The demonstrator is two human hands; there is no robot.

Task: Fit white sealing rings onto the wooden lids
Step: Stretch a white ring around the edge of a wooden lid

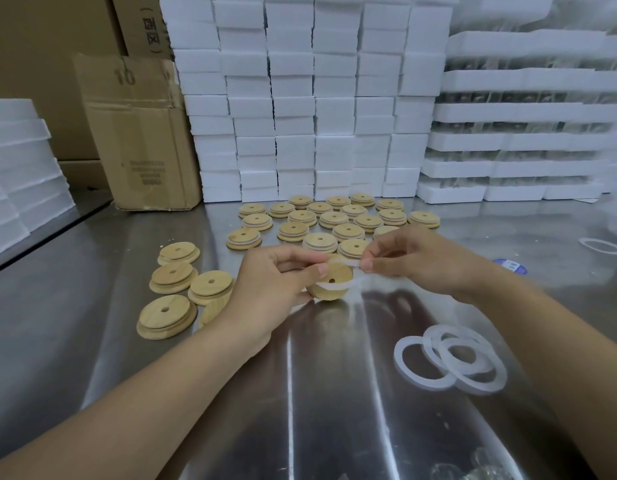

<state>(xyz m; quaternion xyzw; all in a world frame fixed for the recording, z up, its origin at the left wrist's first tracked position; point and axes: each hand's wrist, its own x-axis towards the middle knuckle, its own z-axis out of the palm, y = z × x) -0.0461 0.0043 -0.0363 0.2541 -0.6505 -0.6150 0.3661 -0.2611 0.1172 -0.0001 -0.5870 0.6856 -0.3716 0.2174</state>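
In the middle, the left hand [265, 289] holds a wooden lid [331, 284]. The right hand [414, 261] pinches a white ring [348, 263] that lies partly round it. On the shiny table [317, 410], loose rings [449, 358] lie at 4 o'clock of the lid, bare lids [175, 282] at 9 o'clock, and many more lids [334, 220] at 12 o'clock.

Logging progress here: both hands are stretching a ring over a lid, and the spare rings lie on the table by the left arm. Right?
Not quite. The head view shows the spare rings on the table by the right arm, not the left. The rest holds: the left hand and right hand are stretching a ring over a lid.
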